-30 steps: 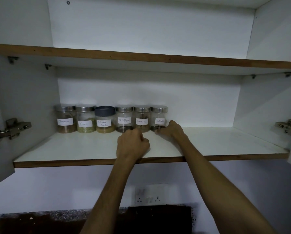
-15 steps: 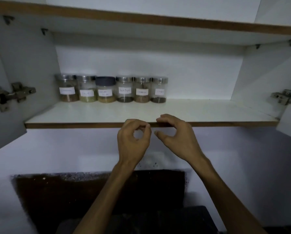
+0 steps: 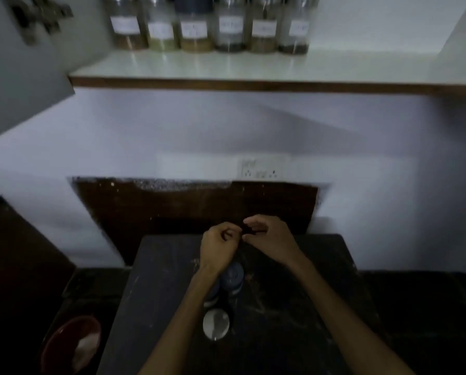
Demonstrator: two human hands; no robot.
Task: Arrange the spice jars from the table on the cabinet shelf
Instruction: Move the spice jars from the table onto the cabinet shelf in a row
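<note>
Several labelled spice jars (image 3: 211, 25) stand in a row at the back left of the white cabinet shelf (image 3: 253, 66). Below, on a dark table (image 3: 150, 293), a jar with a dark blue lid (image 3: 233, 276) and a jar with a silver lid (image 3: 215, 323) stand one behind the other, partly hidden by my left forearm. My left hand (image 3: 218, 249) hovers above the blue-lidded jar with its fingers curled loosely and nothing in it. My right hand (image 3: 267, 236) is beside it, fingers bent and apart, also empty.
An open cabinet door with a metal hinge (image 3: 41, 17) hangs at the upper left. A wall socket (image 3: 263, 169) sits above a dark backsplash. A red bowl (image 3: 72, 345) with something white stands left of the table.
My view has dropped from the shelf to the table. Both hands have come down from the shelf edge and now hang over the jars on the table.
</note>
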